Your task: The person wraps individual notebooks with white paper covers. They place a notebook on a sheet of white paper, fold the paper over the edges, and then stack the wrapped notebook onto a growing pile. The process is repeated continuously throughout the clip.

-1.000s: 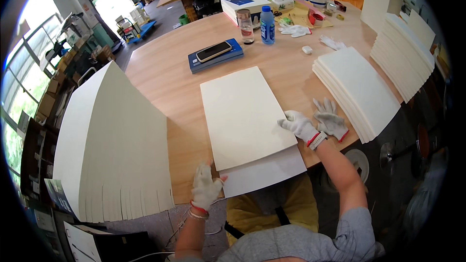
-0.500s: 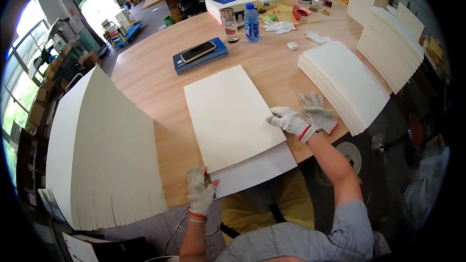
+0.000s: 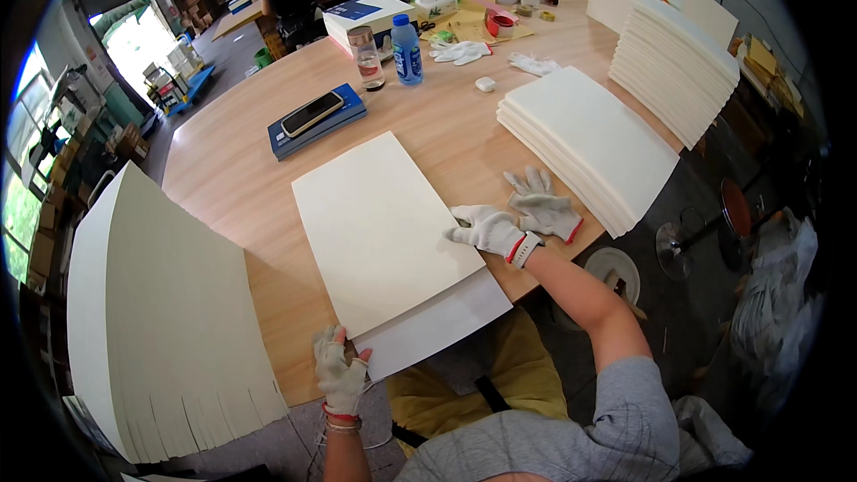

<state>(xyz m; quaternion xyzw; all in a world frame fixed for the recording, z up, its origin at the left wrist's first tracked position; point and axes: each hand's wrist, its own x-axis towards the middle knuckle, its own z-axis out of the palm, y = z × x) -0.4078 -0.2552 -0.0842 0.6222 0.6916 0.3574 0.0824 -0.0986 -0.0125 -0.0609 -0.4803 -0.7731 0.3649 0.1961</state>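
Observation:
A cream board (image 3: 379, 232) lies flat on the wooden table over a white sheet (image 3: 437, 321), which sticks out toward me at the near edge. My left hand (image 3: 341, 373), in a pale glove with bare fingertips, is at their near left corner. Its thumb and forefinger are apart, touching the edges. On the right, my gloved right hand (image 3: 491, 230) is closed at the board's right edge, thumb on top; its other fingers are partly hidden. Beside it lies an empty grey-white glove (image 3: 544, 205) with a red cuff.
Stacked cream sheets (image 3: 594, 147) lie on the right, with a taller stack (image 3: 674, 71) behind. A big curved stack (image 3: 174, 330) stands at left. Farther back are a phone (image 3: 312, 113) on a blue box (image 3: 320, 129), a blue bottle (image 3: 407, 52) and a clear bottle (image 3: 366, 61).
My view has shifted, so the whole table appears farther left. Both hands keep their places at the board and white sheet, which look unmoved against each other.

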